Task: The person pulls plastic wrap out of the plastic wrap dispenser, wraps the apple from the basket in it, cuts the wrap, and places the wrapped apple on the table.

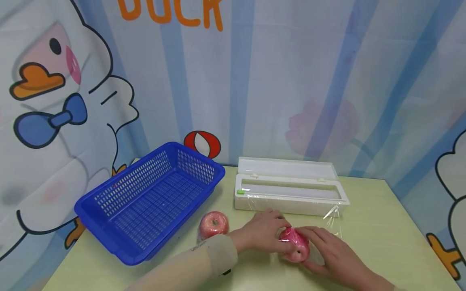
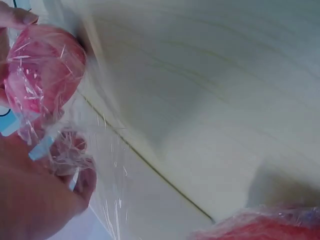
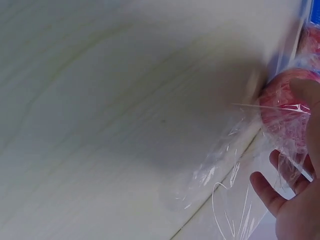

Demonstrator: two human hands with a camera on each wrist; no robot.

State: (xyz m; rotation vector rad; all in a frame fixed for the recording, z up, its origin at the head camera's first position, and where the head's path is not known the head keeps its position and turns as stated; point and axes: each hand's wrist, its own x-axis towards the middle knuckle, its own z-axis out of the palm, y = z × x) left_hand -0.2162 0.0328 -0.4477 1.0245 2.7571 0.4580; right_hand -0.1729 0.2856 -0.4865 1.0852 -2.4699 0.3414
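A red apple [image 1: 299,251] in clear plastic wrap is between both hands, close over the table. My left hand [image 1: 267,231] pinches the bunched plastic wrap [image 2: 70,145] at one side of this apple, its fingers curled into the film. From the other side my right hand [image 1: 333,252] holds the apple, thumb and index finger at its skin; its other fingers spread apart in the right wrist view. A stretch of clear film runs from the apple back to the white wrap dispenser [image 1: 287,206]. Another wrapped apple [image 1: 214,224] sits left of my left hand.
A blue plastic basket [image 1: 145,250] with slotted walls stands at the left of the pale wooden table [image 1: 378,226]. The dispenser's lid [image 1: 287,167] is raised at the back. Behind the table hangs a printed duck curtain [image 1: 207,81].
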